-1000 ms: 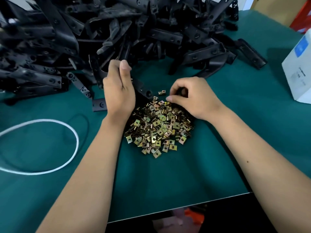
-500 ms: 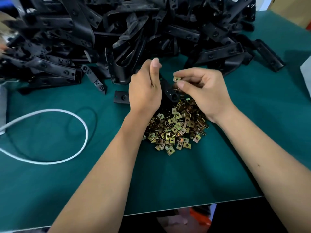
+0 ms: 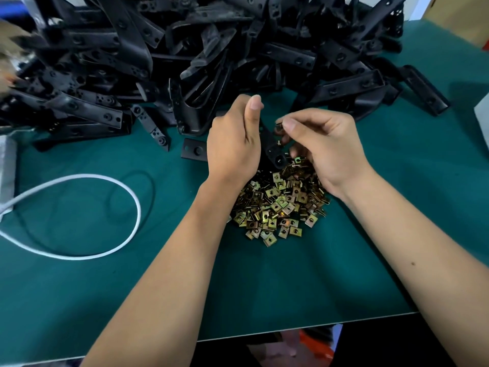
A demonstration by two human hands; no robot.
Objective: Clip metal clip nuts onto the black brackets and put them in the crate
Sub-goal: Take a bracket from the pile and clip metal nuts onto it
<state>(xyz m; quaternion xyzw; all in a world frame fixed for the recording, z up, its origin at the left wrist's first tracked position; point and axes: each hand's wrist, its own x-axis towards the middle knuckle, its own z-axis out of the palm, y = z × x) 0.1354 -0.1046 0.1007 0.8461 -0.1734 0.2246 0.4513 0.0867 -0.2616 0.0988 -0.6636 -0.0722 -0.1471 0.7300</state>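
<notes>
The black bracket point(image 3: 271, 145) looks hard and stiff, so it should not bend when a clip is pushed on. It is long and thin, so the best place to grab it is the middle, with the end and its hole left free. The clip nut point(image 3: 278, 126) is tiny, light metal. It looks smooth and could slip away, so pinching it by its flat sides should work best.

The left hand point(image 3: 232, 144) is curled around the bracket and holds it just above the pile of clip nuts point(image 3: 280, 205) on the green bench point(image 3: 264, 287). Its thumb sticks up straight. The bracket's lower end pokes out under the hand.

The right hand point(image 3: 325, 149) pinches one clip nut between thumb and first finger, right beside the bracket. I cannot tell if the clip touches the bracket yet. The other fingers are bent in.

A big heap of brackets point(image 3: 238, 49) sits at the back of the bench. No crate is in view.
</notes>
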